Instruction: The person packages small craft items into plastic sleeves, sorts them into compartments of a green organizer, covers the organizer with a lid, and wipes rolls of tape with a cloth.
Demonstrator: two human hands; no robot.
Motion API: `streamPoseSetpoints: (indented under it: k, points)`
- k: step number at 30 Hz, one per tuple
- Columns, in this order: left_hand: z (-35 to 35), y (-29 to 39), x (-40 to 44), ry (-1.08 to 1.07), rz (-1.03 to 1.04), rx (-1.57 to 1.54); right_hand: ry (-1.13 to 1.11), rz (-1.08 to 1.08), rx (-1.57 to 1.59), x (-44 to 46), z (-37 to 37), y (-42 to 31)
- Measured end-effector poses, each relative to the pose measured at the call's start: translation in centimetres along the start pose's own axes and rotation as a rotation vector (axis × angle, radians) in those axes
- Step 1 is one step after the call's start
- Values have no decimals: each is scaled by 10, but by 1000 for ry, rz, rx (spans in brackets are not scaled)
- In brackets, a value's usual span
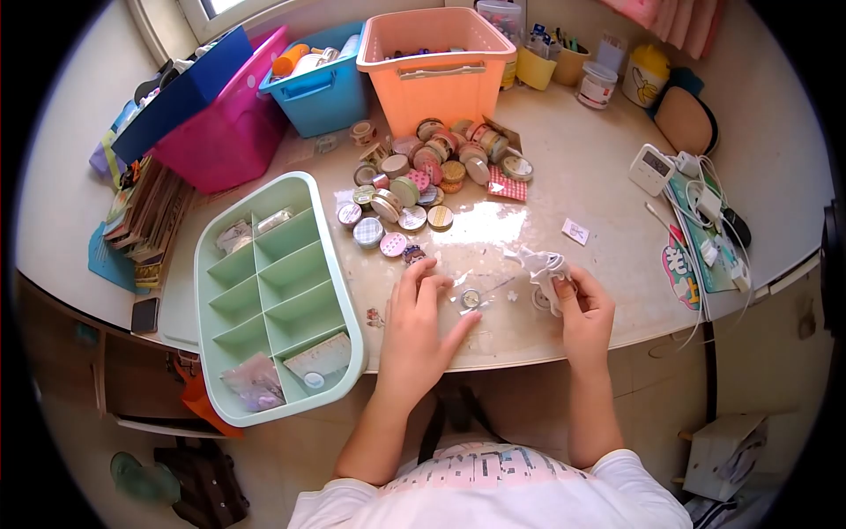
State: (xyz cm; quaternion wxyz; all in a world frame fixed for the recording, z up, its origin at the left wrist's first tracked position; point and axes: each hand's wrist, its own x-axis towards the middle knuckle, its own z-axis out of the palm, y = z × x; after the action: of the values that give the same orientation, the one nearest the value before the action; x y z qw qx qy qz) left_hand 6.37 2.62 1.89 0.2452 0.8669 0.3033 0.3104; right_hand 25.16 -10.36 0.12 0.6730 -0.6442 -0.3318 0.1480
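My right hand (pixel 585 310) is closed round a bundle of crumpled white material (pixel 542 269), held just above the table near its front edge. My left hand (pixel 423 317) hovers over or rests on the table with its fingers apart and nothing in them. Between the hands lies a small round item (pixel 471 299) on the tabletop. Beyond my left hand is a heap of patterned tape rolls (pixel 423 176). A green divided tray (pixel 328 264) stands to the left, with small packets in some compartments.
An orange bin (pixel 441 93), a blue bin (pixel 319 99) and a magenta bin (pixel 220 145) line the back left. A small card (pixel 575 231) lies right of centre. At the right are a white digital device (pixel 652 169) and tangled white cables (pixel 708 204).
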Motion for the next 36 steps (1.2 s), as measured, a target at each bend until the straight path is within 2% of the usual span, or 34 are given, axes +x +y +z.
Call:
streamPoseSetpoints:
  k: [2, 4, 5, 8, 9, 11, 12, 14, 15, 17, 19, 21, 22, 24, 27, 29, 31, 33, 34, 36]
  points:
    - [0, 0, 2, 24, 3, 9, 34, 50, 163, 1, 2, -4]
    - [1, -3, 2, 44, -5, -179, 23, 32, 155, 2, 3, -1]
    - [1, -5, -1, 44, -4, -179, 11, 12, 146, 2, 3, 1]
    - [-2, -9, -12, 4, 276, -89, 46, -2, 144, -1, 3, 2]
    - [-7, -7, -13, 5, 276, -89, 46, -3, 144, -3, 5, -1]
    - [-21, 1, -14, -87, 193, -224, 3, -161, -176, -11, 14, -15]
    - [-19, 0, -16, -88, 191, -223, -95, -266, -244, -14, 21, -20]
    - [-13, -3, -19, -60, -61, -339, -364, -474, -476, -23, 32, -24]
    - [-10, -5, -19, -60, -61, -336, -501, -576, -589, -28, 35, -22]
    - [-7, -8, -18, 11, 42, -337, -512, -514, -564, -29, 27, -20]
    - [-9, -3, -18, -12, 17, -329, -488, -417, -591, -24, 17, -17]
    - [-8, -1, -18, -27, 14, -280, -347, -474, -689, -18, 30, -12]
    - [-7, -1, -17, -26, 15, -283, -347, -475, -692, -21, 32, -14]
    - [-7, -5, -15, -28, 54, -268, -480, -531, -578, -27, 35, -20]
    - [-10, -3, -14, -75, 48, -314, -564, -474, -550, -23, 13, -19]
    - [-11, 3, -13, -91, 6, -313, -491, -462, -592, -17, 8, -17]
    - [-9, 10, -10, -57, 52, -67, -243, -411, -417, -11, 7, -13]
    - [-2, 16, -9, -39, 41, -40, -10, -68, -146, -15, -2, -5]
    - [4, 16, -10, -34, 46, 21, 106, -71, -11, -11, -5, 6]
    - [10, 20, -10, -3, 62, 64, 178, 4, 192, -3, -12, 10]
